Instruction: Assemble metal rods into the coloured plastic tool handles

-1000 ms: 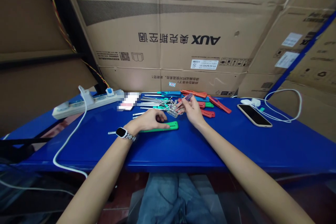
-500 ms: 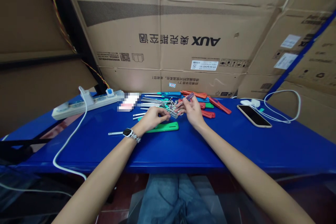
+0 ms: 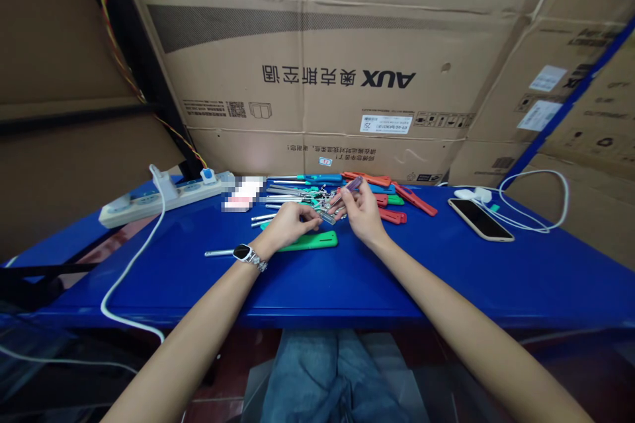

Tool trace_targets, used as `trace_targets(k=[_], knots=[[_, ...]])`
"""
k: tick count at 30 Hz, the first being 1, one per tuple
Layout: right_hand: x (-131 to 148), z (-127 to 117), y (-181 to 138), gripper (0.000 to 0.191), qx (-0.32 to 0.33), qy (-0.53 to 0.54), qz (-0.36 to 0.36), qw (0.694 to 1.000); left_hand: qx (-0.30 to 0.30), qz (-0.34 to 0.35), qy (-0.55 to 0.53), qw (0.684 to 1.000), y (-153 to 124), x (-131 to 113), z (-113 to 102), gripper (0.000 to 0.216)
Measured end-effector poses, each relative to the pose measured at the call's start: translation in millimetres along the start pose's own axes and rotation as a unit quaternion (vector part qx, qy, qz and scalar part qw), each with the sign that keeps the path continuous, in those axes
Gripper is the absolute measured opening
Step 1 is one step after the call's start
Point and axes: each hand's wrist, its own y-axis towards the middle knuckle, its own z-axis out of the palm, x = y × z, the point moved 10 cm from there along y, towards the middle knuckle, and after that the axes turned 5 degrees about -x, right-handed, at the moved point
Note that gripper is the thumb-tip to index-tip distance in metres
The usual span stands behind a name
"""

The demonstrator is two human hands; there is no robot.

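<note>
My right hand (image 3: 366, 215) is closed around the purple see-through handle (image 3: 353, 184) of what looks like a small screwdriver. The tool slants down to the left, toward a small clear plastic piece (image 3: 327, 217) pinched in the fingertips of my left hand (image 3: 292, 225). Whether the tip enters that piece is too small to tell. Under my left wrist lies a green long-nosed lighter (image 3: 317, 240) with a metal tube. Behind my hands, several blue lighters (image 3: 322, 178) and red handles (image 3: 415, 199) are heaped with metal tubes (image 3: 282, 198) and small loose parts.
A white power strip (image 3: 149, 201) with plugs and a cable is on the left of the blue table (image 3: 307, 291). On the right rest a phone (image 3: 480, 219) and a white charger cable (image 3: 540, 228). A tall cardboard sheet (image 3: 317, 39) stands along the back.
The screwdriver has slid a little down and left toward my left hand, so less of its shaft shows. My left hand has barely moved.
</note>
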Motion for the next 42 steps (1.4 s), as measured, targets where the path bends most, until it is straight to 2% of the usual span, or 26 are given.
trace_targets(k=[5, 12, 21, 28, 33, 37, 42], knots=[[1, 1, -2, 0.038, 0.005, -0.009, 0.002, 1.000, -0.003, 0.013, 0.013, 1.000, 0, -1, 0, 0.023], [4, 3, -4, 0.031, 0.016, -0.035, -0.016, 0.999, -0.040, 0.049, 0.073, 0.995, -1, -1, -2, 0.021], [3, 0, -3, 0.032, 0.003, -0.042, -0.018, 0.999, -0.066, 0.040, 0.092, 0.993, -2, -3, 3, 0.016], [14, 6, -7, 0.028, 0.019, -0.059, -0.038, 0.997, -0.073, 0.040, 0.102, 0.991, -3, -9, 4, 0.018], [18, 2, -6, 0.028, 0.020, -0.097, -0.052, 0.994, -0.034, 0.044, 0.064, 0.996, -4, -12, 11, 0.019], [16, -4, -4, 0.029, 0.013, -0.101, -0.039, 0.994, 0.005, 0.080, 0.082, 0.993, -8, -19, 16, 0.042], [17, 3, -7, 0.029, 0.044, -0.119, -0.044, 0.991, 0.070, 0.048, 0.051, 0.995, -9, -9, 29, 0.031]])
